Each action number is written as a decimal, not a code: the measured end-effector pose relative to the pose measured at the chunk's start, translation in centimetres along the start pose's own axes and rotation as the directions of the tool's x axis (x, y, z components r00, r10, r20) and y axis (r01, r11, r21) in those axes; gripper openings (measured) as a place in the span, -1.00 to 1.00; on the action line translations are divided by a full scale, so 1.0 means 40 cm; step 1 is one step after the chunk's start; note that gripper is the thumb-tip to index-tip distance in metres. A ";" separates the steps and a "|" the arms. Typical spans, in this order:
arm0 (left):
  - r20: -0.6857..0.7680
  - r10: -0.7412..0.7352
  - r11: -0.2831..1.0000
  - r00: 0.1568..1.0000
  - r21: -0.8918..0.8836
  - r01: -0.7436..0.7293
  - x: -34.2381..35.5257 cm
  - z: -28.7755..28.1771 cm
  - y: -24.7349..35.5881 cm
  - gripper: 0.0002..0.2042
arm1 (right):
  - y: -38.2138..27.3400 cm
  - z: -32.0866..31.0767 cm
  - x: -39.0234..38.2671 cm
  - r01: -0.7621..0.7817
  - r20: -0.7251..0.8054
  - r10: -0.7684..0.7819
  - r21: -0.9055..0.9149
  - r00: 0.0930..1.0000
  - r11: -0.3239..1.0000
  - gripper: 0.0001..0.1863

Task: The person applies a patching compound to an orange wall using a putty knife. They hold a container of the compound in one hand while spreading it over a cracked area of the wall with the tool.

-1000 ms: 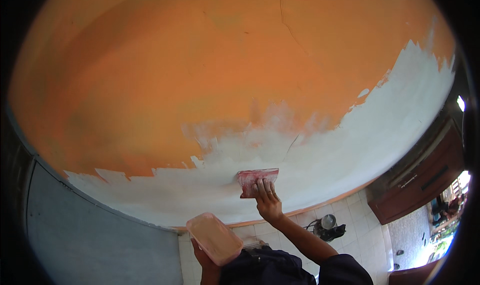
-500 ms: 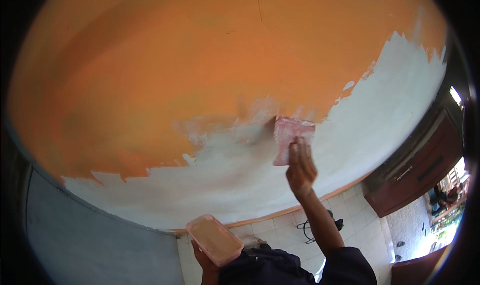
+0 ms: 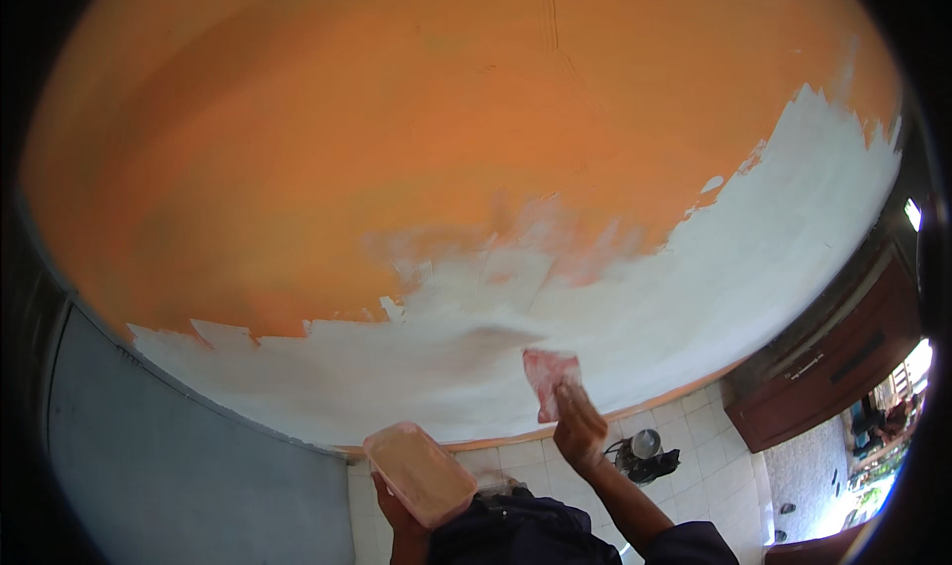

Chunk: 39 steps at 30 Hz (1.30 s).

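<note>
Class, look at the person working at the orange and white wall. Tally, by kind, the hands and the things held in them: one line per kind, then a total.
Hands: 2 (left hand, right hand)
Flat reddish-pink spreader: 1
Pink tub: 1
Total: 4

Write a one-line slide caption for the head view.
Tub in the left grip, scraper in the right grip, before an orange wall partly coated white.

Right hand [image 3: 579, 424] and red spreader [image 3: 547, 375] lower than half second ago
</note>
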State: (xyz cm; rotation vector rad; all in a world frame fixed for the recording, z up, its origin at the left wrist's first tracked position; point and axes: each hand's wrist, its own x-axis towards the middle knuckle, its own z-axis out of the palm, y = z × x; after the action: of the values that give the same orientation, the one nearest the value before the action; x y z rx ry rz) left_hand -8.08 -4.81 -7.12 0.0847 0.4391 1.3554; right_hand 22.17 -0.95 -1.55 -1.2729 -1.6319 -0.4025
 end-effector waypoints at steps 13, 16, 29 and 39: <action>-0.058 0.019 0.997 0.998 -0.070 -0.023 -0.011 0.033 -0.011 -0.33 | -0.028 0.229 0.237 0.286 -0.039 -0.301 -0.210 0.953 0.935 -0.57; -0.091 0.075 0.997 0.993 -0.028 -0.078 -0.021 0.026 -0.003 -0.33 | -0.076 0.215 0.068 0.199 0.170 -0.192 -0.022 0.967 0.980 -0.56; -0.030 0.016 1.000 0.999 0.003 -0.016 -0.005 0.064 0.006 -0.38 | -0.016 -0.078 0.337 0.168 -0.230 -0.226 -0.244 0.947 0.955 -0.67; -0.092 0.003 0.999 0.996 0.033 0.000 0.011 0.095 -0.017 -0.42 | 0.024 0.080 0.088 0.161 0.012 -0.161 -0.145 0.987 0.976 -0.68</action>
State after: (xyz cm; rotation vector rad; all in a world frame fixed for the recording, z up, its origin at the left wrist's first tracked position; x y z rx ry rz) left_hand -6.06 -3.80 -3.98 0.0497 0.5384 1.3570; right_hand 21.56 3.71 -0.34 -1.2506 -1.7376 -0.6309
